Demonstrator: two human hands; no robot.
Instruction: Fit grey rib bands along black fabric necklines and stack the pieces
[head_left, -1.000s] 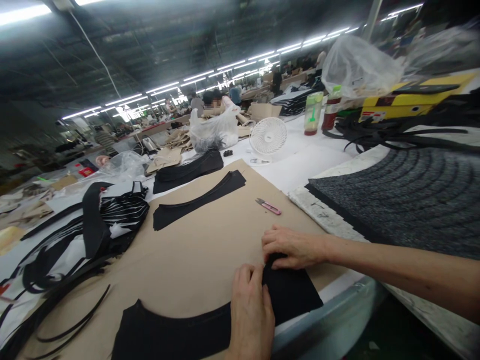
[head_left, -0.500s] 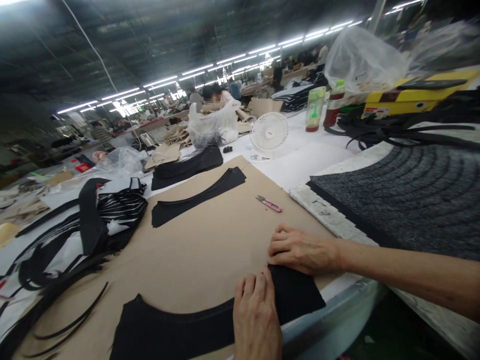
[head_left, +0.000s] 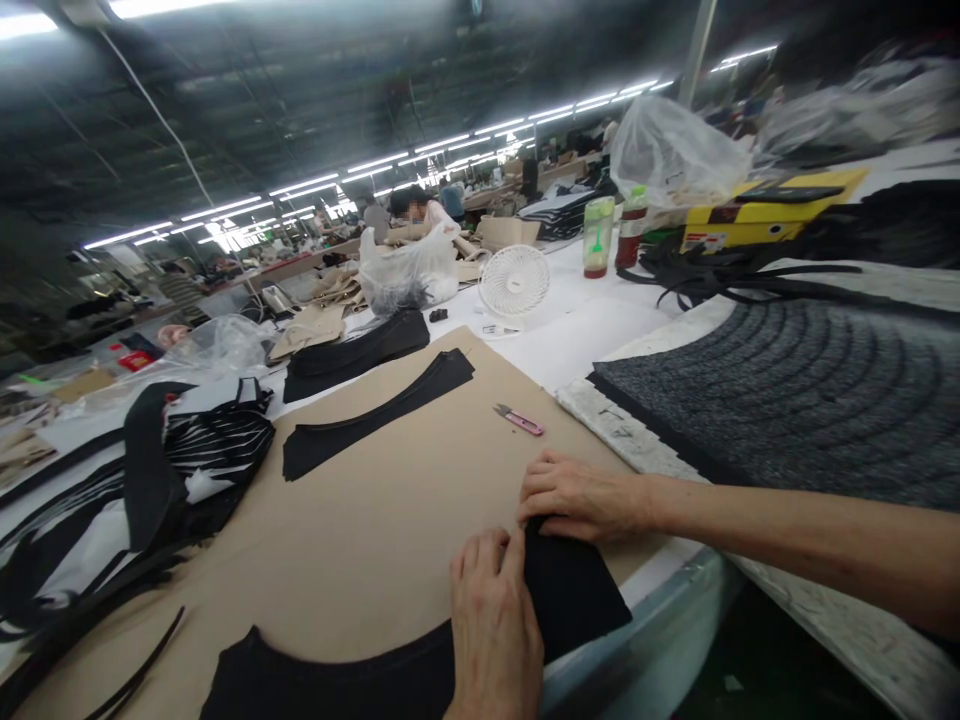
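Note:
A curved black fabric piece lies along the near edge of the brown paper sheet. My left hand rests on its middle, fingers bent and pressed together at the curved upper edge. Just right of it, my right hand pinches the same edge near the piece's right end. The two hands' fingertips almost meet, and the bit of edge under them is hidden. Pink-handled thread snips lie on the paper beyond my right hand. A second curved black piece is farther back.
Black strips and scraps heap at the left. At the back stand a white fan, two bottles and a yellow box. A dark grey stitched panel covers the right side. People work in the background.
The view has shifted, so most things sit slightly farther left. Both hands keep to the same stretch of the fabric's edge, with only slight finger movement.

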